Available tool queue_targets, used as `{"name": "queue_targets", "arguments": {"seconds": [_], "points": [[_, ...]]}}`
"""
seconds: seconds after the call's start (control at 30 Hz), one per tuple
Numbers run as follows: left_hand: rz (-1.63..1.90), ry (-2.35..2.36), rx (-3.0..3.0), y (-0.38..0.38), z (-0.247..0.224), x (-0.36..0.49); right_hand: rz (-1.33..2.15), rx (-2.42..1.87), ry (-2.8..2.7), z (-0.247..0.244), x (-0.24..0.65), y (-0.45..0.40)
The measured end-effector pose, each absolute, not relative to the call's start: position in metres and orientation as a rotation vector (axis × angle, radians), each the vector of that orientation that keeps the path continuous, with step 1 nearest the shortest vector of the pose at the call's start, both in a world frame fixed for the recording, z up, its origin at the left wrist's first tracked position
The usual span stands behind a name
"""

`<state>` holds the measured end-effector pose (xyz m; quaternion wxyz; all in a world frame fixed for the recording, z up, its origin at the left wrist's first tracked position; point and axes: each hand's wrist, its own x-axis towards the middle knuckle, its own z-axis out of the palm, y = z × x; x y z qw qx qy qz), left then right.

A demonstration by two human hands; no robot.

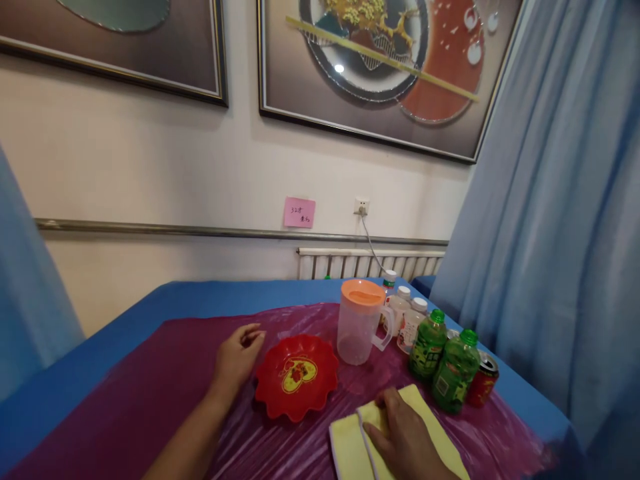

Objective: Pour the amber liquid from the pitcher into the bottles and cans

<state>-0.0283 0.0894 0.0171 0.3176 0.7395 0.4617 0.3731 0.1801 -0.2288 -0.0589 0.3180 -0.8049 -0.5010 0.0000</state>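
One red dish (273,377) — yellow print (299,375) inside — beside lidded pitcher (354,333).

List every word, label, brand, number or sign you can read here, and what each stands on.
"32": handwritten on the pink note on the wall; the characters after and below it are not clear enough to read.
Green-capped bottles: labels too blurred to read.
White-capped bottles: printing too small to read.
Red can: markings not legible.
Red dish: yellow emblem, no legible wording.
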Motion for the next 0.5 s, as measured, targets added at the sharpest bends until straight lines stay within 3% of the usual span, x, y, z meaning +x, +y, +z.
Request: {"name": "queue_targets", "arguments": {"seconds": [0.3, 0.5], "points": [[0.233, 1.524, 2.147, 0.134, 0.024, -0.046, -0.078, -2.065, -1.313, -0.064, 0.178, -0.23], [0.09, 1.513, 2.234, 0.144, 0.035, -0.063, -0.15, -2.021, -1.373, -0.079, 0.188, -0.227]]}}
